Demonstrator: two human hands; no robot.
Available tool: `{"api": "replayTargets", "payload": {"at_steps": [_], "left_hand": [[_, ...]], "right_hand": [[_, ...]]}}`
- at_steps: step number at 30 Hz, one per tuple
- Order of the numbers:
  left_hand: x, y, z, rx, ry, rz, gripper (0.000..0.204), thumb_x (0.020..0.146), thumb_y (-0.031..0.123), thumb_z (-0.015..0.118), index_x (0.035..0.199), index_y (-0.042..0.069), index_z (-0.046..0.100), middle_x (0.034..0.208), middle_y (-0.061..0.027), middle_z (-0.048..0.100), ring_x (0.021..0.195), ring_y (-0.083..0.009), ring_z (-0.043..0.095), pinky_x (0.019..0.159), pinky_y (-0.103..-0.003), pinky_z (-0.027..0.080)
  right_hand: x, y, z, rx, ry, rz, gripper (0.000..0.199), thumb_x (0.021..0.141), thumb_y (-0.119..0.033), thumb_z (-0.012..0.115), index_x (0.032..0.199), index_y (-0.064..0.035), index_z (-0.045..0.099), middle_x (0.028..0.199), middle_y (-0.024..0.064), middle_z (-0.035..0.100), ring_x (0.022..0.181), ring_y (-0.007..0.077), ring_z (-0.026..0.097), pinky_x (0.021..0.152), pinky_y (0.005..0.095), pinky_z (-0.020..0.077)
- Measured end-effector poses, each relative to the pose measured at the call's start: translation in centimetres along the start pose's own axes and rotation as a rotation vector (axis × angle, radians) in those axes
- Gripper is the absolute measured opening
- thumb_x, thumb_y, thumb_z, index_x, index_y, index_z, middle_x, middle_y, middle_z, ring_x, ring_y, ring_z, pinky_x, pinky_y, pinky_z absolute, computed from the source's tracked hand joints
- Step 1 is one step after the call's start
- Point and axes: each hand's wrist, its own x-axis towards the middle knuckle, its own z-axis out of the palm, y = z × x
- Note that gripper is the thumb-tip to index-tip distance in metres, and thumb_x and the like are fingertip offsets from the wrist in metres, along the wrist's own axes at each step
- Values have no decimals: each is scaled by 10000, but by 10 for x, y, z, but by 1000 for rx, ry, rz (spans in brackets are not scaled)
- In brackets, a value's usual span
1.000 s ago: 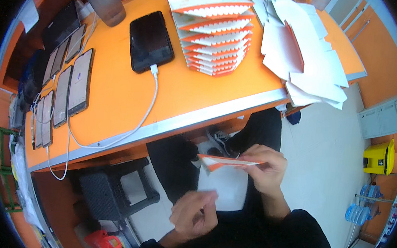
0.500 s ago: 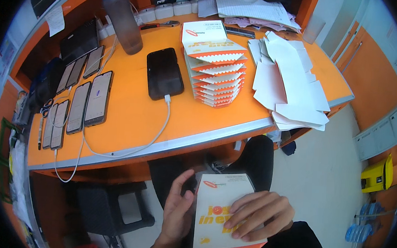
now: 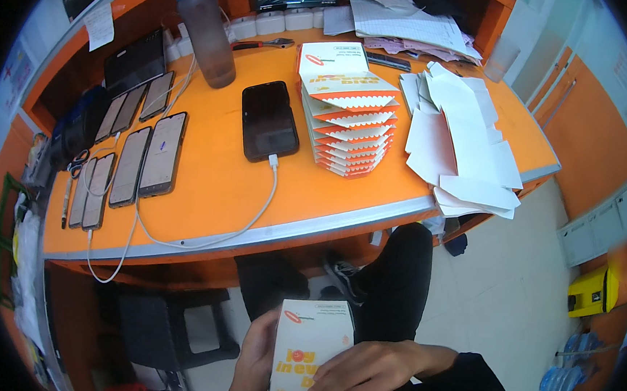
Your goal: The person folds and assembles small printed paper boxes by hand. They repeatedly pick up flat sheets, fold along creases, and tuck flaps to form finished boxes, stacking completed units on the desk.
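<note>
Low in front of me, over my lap, is a white cardboard food carton (image 3: 315,325) with yellow lettering and an orange scalloped band. My left hand (image 3: 257,351) is against its left edge, its fingertips hidden behind the card. Across the front face lie the curled fingers of my right hand (image 3: 368,374), gripping the carton from the right side; its thumb is out of sight. On the desk beyond, a stack of matching cartons (image 3: 350,85) sits nested together. To its right are loose white flat card blanks (image 3: 470,137).
An orange desk (image 3: 204,195) with a metal edge carries a black charging phone (image 3: 269,122), several more phones (image 3: 162,154) on the left, a blue-capped bottle (image 3: 207,32), pliers (image 3: 266,44) and papers (image 3: 405,24). A dark stool (image 3: 166,327) stands below left; a yellow case (image 3: 592,291) is at right.
The carton has moved left and down in the view. My left hand, earlier with fingers raised and apart, now lies along its edge. The right hand has shifted left and lower with it.
</note>
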Motion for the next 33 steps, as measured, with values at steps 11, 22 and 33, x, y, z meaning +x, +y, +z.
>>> {"api": "replayTargets", "payload": {"at_steps": [11,22,33], "left_hand": [[1,-36,-15,1423,71,802,449,875,159,785,1275,11,646,1304,-190,642,1210,-305,642,1056,-430,487],[9,-62,10,940,-143,833,281,984,104,672,1218,-45,630,1187,-157,671,1097,-194,643,964,-326,486],[19,-38,4,1020,-233,1309,470,784,168,878,1152,21,626,1113,-121,595,1058,-210,607,911,-338,492]], "right_hand": [[-13,18,-20,-253,321,307,100,975,-14,643,1001,-38,549,1140,279,719,1086,398,718,927,464,593],[-7,5,-29,-367,430,410,182,1003,-106,628,1140,-17,549,1060,231,752,977,296,767,852,338,612],[-11,8,-28,-540,276,345,190,863,-95,763,1031,-8,738,992,171,756,828,266,746,703,336,579]]}}
